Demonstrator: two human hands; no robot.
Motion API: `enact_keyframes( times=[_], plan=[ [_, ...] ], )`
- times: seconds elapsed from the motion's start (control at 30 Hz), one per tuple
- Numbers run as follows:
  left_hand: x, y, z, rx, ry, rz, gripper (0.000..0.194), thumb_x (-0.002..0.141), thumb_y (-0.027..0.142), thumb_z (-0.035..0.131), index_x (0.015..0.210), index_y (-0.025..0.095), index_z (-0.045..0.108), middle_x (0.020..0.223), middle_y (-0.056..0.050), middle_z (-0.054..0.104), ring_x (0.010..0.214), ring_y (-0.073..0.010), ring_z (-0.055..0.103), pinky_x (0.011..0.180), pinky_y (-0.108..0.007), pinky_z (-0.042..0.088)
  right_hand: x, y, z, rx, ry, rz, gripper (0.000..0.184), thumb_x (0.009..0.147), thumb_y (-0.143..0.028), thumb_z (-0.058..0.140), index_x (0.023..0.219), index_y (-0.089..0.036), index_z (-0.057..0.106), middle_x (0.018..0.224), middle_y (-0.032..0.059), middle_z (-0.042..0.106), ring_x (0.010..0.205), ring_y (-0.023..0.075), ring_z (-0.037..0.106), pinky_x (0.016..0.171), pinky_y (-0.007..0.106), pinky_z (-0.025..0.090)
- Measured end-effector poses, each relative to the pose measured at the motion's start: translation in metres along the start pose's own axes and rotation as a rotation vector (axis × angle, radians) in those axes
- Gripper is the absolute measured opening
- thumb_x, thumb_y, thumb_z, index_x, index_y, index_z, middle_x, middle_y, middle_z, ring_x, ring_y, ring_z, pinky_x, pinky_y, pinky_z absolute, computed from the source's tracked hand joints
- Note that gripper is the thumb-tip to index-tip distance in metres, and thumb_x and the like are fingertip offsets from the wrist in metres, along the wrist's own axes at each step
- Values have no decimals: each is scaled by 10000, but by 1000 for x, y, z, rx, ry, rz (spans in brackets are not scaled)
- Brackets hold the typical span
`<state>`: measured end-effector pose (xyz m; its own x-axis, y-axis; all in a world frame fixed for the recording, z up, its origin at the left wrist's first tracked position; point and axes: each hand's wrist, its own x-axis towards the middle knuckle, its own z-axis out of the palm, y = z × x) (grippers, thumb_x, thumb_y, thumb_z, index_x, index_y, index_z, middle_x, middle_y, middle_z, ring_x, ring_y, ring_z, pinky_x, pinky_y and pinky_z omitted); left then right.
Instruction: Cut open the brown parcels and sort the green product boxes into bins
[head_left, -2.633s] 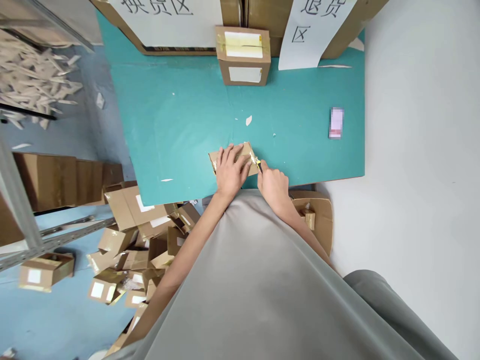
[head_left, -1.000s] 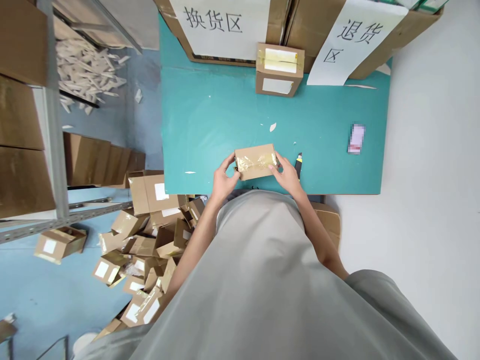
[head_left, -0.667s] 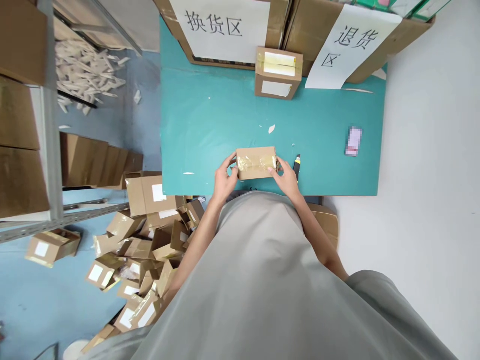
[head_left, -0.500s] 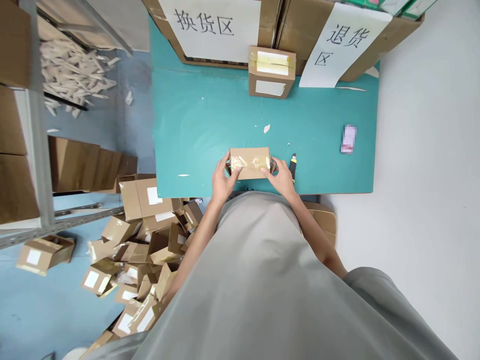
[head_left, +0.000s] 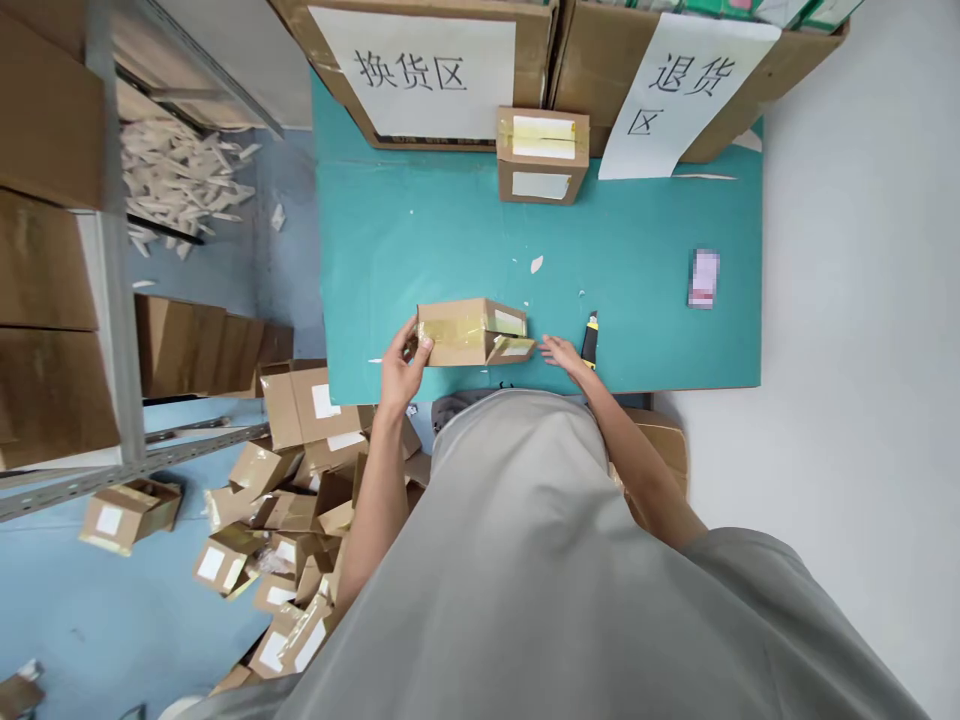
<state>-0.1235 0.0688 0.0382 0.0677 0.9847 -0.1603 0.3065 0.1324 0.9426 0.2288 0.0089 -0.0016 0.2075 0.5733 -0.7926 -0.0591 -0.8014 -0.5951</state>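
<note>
The left hand [head_left: 403,368] is gripping a cardboard box [head_left: 452,333] by its left end, the thumb pressing on the taped side and the other fingers bending around the end, partly hidden. The cardboard box is extending lengthwise along the near edge of the green surface [head_left: 375,250], slightly left of that edge's middle; whether its underside is touching the surface cannot be told. At its right end the flaps [head_left: 514,350] are gaping apart, pale label paper and shiny tape clinging to them. The right hand [head_left: 564,358] is pointing toward the flaps from just beside them, its fingers stretching out and parting slightly. A knife [head_left: 590,340] with a black and yellow handle is lying just beside the right hand, close to the near edge, its blade end facing the far edge. Farther right, a pink item [head_left: 703,278], its details blurred, is lying near the right edge. A paper scrap [head_left: 536,264] is resting near the middle of the surface. Along the far edge, two large cartons are standing side by side, each bearing a white sign [head_left: 431,95], and a smaller taped parcel [head_left: 543,160] is sitting before them.
</note>
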Motion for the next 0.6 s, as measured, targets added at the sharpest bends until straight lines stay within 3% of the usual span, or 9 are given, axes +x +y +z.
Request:
enact_keyframes(
  times=[0.13, 0.2, 0.27, 0.33, 0.43, 0.53, 0.6],
  plan=[
    [6, -25, -33, 37, 34, -104, 983, 874, 848, 776, 1564, 158, 659, 1317, -166, 775, 1268, -314, 736, 1104, -461, 626, 2, -10, 27, 183, -247, -26, 319, 1147, -278, 531, 1398, -226, 720, 1367, 106, 832, 1140, 163, 812, 1137, 365, 617],
    [5, -35, -41, 41, 35, -143, 929, 895, 817, 769, 1536, 151, 679, 1355, -185, 768, 1316, -339, 722, 1147, -503, 605, -1, -18, 28, 182, -301, -66, 321, 1140, -293, 545, 1385, -236, 744, 1338, 90, 843, 1116, 173, 819, 1120, 390, 638],
    [4, -44, -36, 22, 19, -181, 842, 922, 763, 764, 1497, 151, 708, 1416, -204, 758, 1380, -361, 696, 1206, -536, 565, -5, -25, 18, 136, -284, -137, 320, 1117, -359, 614, 1366, -238, 776, 1343, 88, 840, 1135, 199, 817, 1088, 408, 664],
    [2, -49, -19, -22, -19, -223, 735, 932, 678, 775, 1465, 174, 731, 1442, -190, 762, 1425, -359, 675, 1252, -545, 525, -10, -30, 0, 73, -239, -229, 376, 1070, -443, 701, 1374, -242, 796, 1375, 86, 828, 1198, 242, 802, 1052, 430, 690],
    [3, -50, 24, -102, -111, -284, 599, 891, 486, 792, 1412, 192, 755, 1401, -151, 796, 1408, -336, 685, 1270, -561, 505, -19, -30, -29, -19, -158, -347, 528, 975, -558, 801, 1399, -244, 805, 1419, 89, 809, 1232, 291, 788, 995, 452, 719],
    [8, -42, 61, -154, -137, -306, 551, 818, 335, 760, 1340, 160, 774, 1384, -157, 802, 1344, -332, 713, 1257, -570, 517, -24, -25, -46, -104, -88, -382, 627, 878, -609, 879, 1362, -215, 821, 1416, 116, 805, 1080, 281, 822, 906, 440, 739],
    [13, -34, 71, -184, -79, -294, 517, 817, 334, 742, 1301, 155, 774, 1386, -165, 796, 1312, -322, 727, 1234, -543, 539, -25, -23, -50, -155, -44, -371, 661, 835, -608, 921, 1346, -201, 824, 1371, 130, 820, 966, 258, 828, 864, 430, 741]
  ],
)
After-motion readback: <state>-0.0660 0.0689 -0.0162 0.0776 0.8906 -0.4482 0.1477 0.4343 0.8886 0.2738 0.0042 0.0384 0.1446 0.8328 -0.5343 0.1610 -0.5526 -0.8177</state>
